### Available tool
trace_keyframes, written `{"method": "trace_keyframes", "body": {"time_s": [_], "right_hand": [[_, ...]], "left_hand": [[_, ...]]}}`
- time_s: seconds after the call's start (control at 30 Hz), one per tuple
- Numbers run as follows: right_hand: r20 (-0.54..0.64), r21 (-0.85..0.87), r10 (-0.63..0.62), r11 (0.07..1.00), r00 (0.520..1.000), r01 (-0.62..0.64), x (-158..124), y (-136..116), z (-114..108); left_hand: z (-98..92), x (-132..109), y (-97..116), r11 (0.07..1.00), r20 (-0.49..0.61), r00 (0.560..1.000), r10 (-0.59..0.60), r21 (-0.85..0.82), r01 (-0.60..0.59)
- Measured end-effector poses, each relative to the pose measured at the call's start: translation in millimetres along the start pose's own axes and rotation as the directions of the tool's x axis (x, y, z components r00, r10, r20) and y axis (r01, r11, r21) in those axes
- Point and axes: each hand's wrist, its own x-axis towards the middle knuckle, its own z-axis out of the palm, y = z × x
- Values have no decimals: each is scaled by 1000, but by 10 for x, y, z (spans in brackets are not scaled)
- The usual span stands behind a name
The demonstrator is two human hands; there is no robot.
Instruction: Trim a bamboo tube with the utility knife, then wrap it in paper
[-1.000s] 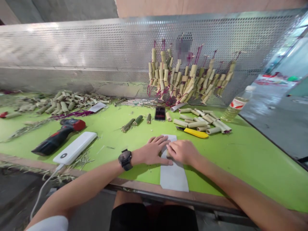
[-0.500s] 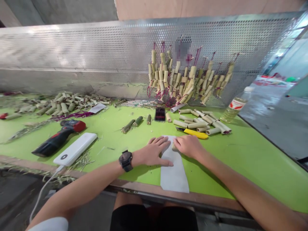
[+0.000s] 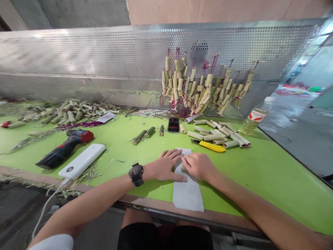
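A pale grey-white strip, like paper or sandpaper (image 3: 187, 196), lies lengthwise toward me and reaches over the table's front edge. My left hand (image 3: 166, 166) rests flat on its left side, fingers spread, a watch (image 3: 136, 174) on the wrist. Over the strip's upper part, my right hand (image 3: 199, 166) is closed around a short bamboo piece (image 3: 183, 167). Only a small bit of that piece shows under the fingers; the rest is hidden. Just beyond the right hand lies a yellow utility knife (image 3: 212, 146), blade toward the left.
Bamboo tubes (image 3: 218, 133) lie behind the knife, beside a bottle (image 3: 253, 116). Strung bamboo bundles (image 3: 208, 86) hang on the perforated metal panel (image 3: 104, 59). At left are a cordless drill (image 3: 65, 147), a white power bank (image 3: 82, 161) with cable, and a bamboo heap (image 3: 70, 111).
My right hand has slid slightly left and toward me along the strip, with the bamboo piece in it. The left hand stays in place.
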Motion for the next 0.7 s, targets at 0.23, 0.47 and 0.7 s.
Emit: {"method": "trace_keyframes", "body": {"time_s": [0.23,0.47,0.7], "right_hand": [[-18,-93,175,980,984,-176,16,69,-52],[-35,-12,21,1000,999,-21,-19,-8,-4],[-26,-70,136,988,990,-137,22,70,-4]], "left_hand": [[-3,7,-4,1000,7,1000,-7,12,6],[-18,13,21,1000,14,1000,-16,-16,16],[-28,14,42,999,23,999,-25,-21,25]]}}
